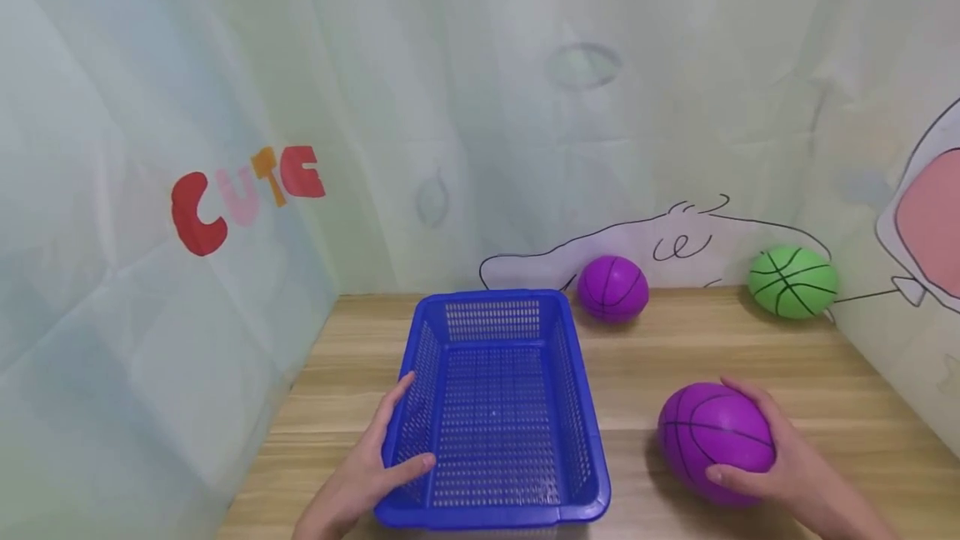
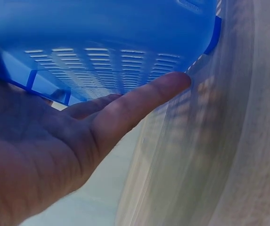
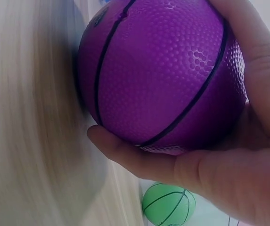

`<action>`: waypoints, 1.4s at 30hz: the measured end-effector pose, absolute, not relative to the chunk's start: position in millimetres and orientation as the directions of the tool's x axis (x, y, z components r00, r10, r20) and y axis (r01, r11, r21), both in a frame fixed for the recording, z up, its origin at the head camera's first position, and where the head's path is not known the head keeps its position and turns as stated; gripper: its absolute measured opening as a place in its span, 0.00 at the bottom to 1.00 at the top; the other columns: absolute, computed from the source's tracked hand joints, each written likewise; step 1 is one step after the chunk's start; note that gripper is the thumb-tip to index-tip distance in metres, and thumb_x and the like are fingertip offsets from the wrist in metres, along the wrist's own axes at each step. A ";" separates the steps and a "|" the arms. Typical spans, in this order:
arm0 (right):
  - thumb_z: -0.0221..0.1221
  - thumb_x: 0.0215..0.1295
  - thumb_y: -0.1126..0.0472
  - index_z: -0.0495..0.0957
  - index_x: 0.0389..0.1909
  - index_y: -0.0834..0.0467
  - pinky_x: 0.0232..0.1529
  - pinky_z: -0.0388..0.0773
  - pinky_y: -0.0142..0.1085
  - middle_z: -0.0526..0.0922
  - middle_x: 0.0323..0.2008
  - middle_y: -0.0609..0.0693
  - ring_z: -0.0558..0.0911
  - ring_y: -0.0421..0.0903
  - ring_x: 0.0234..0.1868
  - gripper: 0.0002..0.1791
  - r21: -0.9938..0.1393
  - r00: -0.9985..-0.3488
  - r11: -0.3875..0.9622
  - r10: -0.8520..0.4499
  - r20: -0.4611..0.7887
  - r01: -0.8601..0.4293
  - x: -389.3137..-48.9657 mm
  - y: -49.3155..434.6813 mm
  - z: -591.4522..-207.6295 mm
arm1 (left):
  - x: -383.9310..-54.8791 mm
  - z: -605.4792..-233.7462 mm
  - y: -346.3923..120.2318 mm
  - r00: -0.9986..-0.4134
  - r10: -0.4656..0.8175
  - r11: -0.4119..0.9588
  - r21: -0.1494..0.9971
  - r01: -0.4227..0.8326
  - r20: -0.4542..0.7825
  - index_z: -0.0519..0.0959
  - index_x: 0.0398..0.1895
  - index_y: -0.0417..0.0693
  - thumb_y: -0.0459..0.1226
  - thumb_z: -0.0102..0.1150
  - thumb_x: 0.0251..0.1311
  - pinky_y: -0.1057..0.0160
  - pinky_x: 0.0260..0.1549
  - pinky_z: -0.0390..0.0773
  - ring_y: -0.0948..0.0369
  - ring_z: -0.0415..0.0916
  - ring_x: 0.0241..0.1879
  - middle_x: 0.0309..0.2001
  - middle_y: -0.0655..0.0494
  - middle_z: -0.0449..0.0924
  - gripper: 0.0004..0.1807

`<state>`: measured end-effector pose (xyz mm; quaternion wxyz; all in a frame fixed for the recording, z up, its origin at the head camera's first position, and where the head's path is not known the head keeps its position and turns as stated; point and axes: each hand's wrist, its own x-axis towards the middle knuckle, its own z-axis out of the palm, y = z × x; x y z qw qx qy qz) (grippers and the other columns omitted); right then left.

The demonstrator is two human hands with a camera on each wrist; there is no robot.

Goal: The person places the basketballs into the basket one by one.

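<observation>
A blue plastic basket [image 1: 491,515] with perforated walls stands on the wooden table, nothing inside it. My left hand [image 1: 367,461] holds its left side near the front, thumb over the rim and fingers along the outer wall. The left wrist view shows those fingers [image 2: 139,101] reaching along the slotted side of the basket [image 2: 111,28]. To the right, my right hand [image 1: 783,457] grips a purple toy basketball [image 1: 712,440], thumb at the near side and fingers round the far side. In the right wrist view the ball [image 3: 158,70] sits against the palm, close over the table.
A second purple ball [image 1: 612,289] is at the back, beside the basket's far right corner. Further right, a green ball [image 1: 792,282] lies by the back wall. Printed cloth walls [image 1: 247,340] enclose the wooden tabletop [image 1: 675,357] at the back and both sides.
</observation>
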<state>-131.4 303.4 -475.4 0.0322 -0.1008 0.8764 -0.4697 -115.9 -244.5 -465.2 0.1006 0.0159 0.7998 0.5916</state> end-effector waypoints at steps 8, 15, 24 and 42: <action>0.82 0.60 0.62 0.47 0.90 0.53 0.46 0.91 0.59 0.70 0.69 0.83 0.87 0.69 0.56 0.65 -0.815 -0.983 0.557 -0.164 0.084 -0.163 -128.2 297.3 -477.1 | -116.5 -465.6 -244.3 -0.979 0.151 0.271 0.958 -0.093 -0.137 0.47 0.91 0.78 0.45 0.77 0.67 0.22 0.71 0.70 0.32 0.64 0.79 0.91 0.42 0.43 0.59; 0.82 0.59 0.60 0.49 0.89 0.53 0.41 0.90 0.41 0.74 0.66 0.81 0.87 0.69 0.55 0.65 -0.781 -0.984 0.599 -0.139 0.114 -0.176 -125.6 295.0 -479.7 | -114.9 -465.3 -245.3 -0.977 0.146 0.294 0.950 -0.105 -0.153 0.46 0.91 0.78 0.46 0.78 0.66 0.20 0.72 0.67 0.30 0.60 0.81 0.92 0.42 0.40 0.60; 0.82 0.60 0.56 0.48 0.90 0.53 0.47 0.90 0.66 0.72 0.67 0.85 0.86 0.74 0.55 0.65 -0.796 -0.993 0.594 -0.092 0.072 -0.112 -125.3 292.2 -478.3 | -115.4 -464.4 -245.6 -0.976 0.156 0.292 0.951 -0.104 -0.154 0.45 0.92 0.78 0.46 0.77 0.67 0.20 0.73 0.66 0.30 0.59 0.81 0.92 0.42 0.39 0.61; 0.78 0.68 0.51 0.42 0.93 0.47 0.53 0.88 0.51 0.65 0.76 0.78 0.78 0.79 0.67 0.65 -0.824 -0.997 0.563 -0.007 0.075 -0.066 -143.2 284.3 -446.3 | -116.2 -464.2 -246.0 -0.981 0.144 0.298 0.951 -0.084 -0.131 0.45 0.92 0.79 0.45 0.79 0.66 0.20 0.74 0.64 0.30 0.59 0.82 0.92 0.41 0.42 0.62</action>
